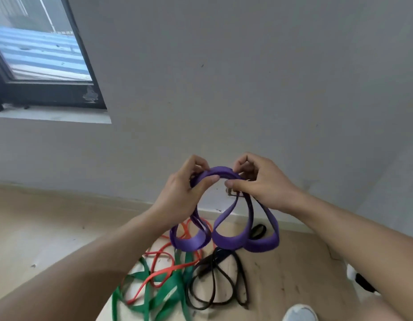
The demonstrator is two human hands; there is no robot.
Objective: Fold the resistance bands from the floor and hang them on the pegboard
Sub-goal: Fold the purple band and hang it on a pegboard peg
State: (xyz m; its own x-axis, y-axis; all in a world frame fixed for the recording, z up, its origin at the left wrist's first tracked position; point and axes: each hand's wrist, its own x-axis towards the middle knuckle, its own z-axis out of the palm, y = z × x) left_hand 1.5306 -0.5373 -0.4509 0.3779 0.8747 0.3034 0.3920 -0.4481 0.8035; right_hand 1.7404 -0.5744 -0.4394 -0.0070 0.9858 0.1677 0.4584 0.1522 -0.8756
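- Purple band (224,237) was held up in front of the wall (247,77), gathered into several loops hanging below both hands.
- Left hand (184,193): fingers (200,166) curled narrow, thumb pinching the band's top arc at its 9 o'clock end.
- Right hand (263,184): fingers curled over the arc's 3 o'clock end, thumb pressed beneath, gripping the gathered strands.
- Red band (163,272), green band (168,295) and black band (214,283) lay tangled on the floor (38,228), at 6 o'clock from the hands.
- Window (38,54) sat at 10 o'clock.
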